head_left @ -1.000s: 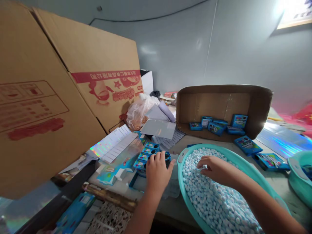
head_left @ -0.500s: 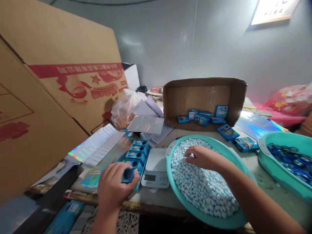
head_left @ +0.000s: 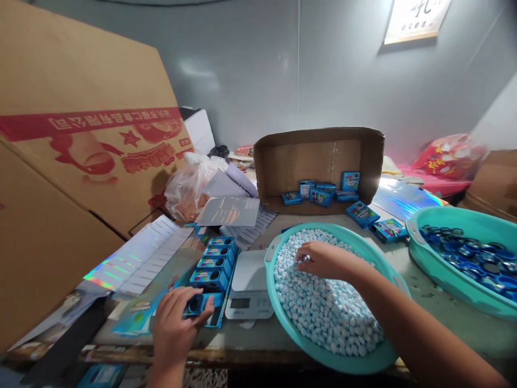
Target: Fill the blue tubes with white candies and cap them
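Observation:
My left hand grips a small blue box with a round dark opening, at the near end of a row of like blue boxes on the table. My right hand rests fingers-down in a teal basin filled with small white and pale blue candies; its fingertips are pinched among them, and what they hold is hidden. A white digital scale sits between the box row and the basin.
A second teal basin at the right holds dark blue round caps. An open cardboard carton at the back holds several blue packs; more lie in front. Large cardboard boxes stand left, with holographic sheets and a plastic bag.
My left hand lifted a blue box off the scale and drew it toward the table's near edge. The view swung right, showing the scale and the second basin. My right hand stayed in the candies.

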### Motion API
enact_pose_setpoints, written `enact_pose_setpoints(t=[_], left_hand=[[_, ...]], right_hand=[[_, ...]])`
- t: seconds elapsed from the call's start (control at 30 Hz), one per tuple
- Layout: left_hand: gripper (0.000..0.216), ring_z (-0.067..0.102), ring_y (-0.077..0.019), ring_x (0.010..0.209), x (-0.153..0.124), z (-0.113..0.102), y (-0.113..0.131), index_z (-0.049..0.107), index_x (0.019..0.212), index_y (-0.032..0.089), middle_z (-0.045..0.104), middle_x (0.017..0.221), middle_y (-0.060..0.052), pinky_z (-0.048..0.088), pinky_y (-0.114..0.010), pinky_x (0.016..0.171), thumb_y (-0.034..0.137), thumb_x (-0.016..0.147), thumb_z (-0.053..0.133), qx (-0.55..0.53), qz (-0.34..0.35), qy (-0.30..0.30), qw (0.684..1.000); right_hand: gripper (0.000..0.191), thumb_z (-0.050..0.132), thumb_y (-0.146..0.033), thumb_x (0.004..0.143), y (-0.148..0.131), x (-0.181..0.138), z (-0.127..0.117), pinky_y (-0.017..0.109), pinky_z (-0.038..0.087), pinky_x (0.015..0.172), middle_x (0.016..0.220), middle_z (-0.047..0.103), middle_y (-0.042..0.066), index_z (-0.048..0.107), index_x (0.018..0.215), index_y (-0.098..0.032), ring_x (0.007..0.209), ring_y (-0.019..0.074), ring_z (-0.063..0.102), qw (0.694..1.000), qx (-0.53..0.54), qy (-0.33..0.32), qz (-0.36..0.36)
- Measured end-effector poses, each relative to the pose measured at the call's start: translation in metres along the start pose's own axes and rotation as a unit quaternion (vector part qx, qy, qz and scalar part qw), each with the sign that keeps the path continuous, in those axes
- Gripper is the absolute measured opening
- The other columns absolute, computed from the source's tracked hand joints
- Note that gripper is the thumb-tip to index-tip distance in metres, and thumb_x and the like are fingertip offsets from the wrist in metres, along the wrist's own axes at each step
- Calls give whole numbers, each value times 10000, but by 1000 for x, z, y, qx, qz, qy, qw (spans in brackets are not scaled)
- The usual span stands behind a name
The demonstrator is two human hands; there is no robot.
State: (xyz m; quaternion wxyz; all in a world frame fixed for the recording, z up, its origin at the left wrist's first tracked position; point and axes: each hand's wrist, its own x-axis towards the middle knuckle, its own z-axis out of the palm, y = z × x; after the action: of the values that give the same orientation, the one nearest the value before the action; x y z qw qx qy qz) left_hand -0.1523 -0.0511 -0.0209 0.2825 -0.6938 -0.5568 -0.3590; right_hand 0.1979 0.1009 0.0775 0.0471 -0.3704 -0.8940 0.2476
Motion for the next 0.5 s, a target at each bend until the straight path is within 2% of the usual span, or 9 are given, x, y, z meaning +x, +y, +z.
enact_pose_setpoints(t=[0.13, 0.2, 0.3, 0.4, 0.5], left_hand=[[211, 668, -247, 860, -7, 10, -3, 612, 974, 203, 697, 902, -70, 508, -415, 880, 301, 848, 750, 1, 13, -14, 1000], [267, 670, -292, 1049, -10, 21, -1, 615, 1058, 186, 706, 1082, -125, 504, -445, 963, 337, 867, 726, 2, -18, -5, 1000], [523, 487, -381, 1381, -12, 35, 0, 524, 1340, 155, 568, 1419, -208, 419, -551, 1114, 400, 902, 670, 22, -67, -22, 997], [606, 397, -388, 1454, -14, 37, -1, 448, 1469, 223, 488, 1521, -172, 379, -574, 1156, 378, 919, 650, 37, -59, -69, 995], [770, 342, -403, 1483, -17, 29, -1, 326, 1559, 292, 352, 1615, -163, 358, -602, 1169, 353, 889, 700, 14, -57, -58, 997]], right_hand=[[169, 665, -242, 909, 4, 3, 3, 311, 472, 813, 1033, 764, 109, 771, 1008, -155, 981, 278, 689, 1000, 4, -8, -5], [173, 675, -260, 906, 7, 4, 5, 318, 472, 818, 1039, 759, 106, 769, 1008, -157, 983, 284, 686, 1000, 6, -11, -5], [177, 682, -257, 904, 11, 6, 8, 328, 474, 826, 1052, 750, 112, 766, 1020, -154, 993, 291, 680, 1000, 8, -8, -10], [140, 682, -237, 907, 13, 7, 9, 319, 480, 815, 1002, 751, 100, 774, 981, -161, 954, 270, 681, 1000, 14, -2, -26], [146, 651, -233, 949, 12, 6, 8, 305, 478, 860, 959, 741, 85, 781, 916, -177, 963, 235, 667, 999, 18, 22, -41]])
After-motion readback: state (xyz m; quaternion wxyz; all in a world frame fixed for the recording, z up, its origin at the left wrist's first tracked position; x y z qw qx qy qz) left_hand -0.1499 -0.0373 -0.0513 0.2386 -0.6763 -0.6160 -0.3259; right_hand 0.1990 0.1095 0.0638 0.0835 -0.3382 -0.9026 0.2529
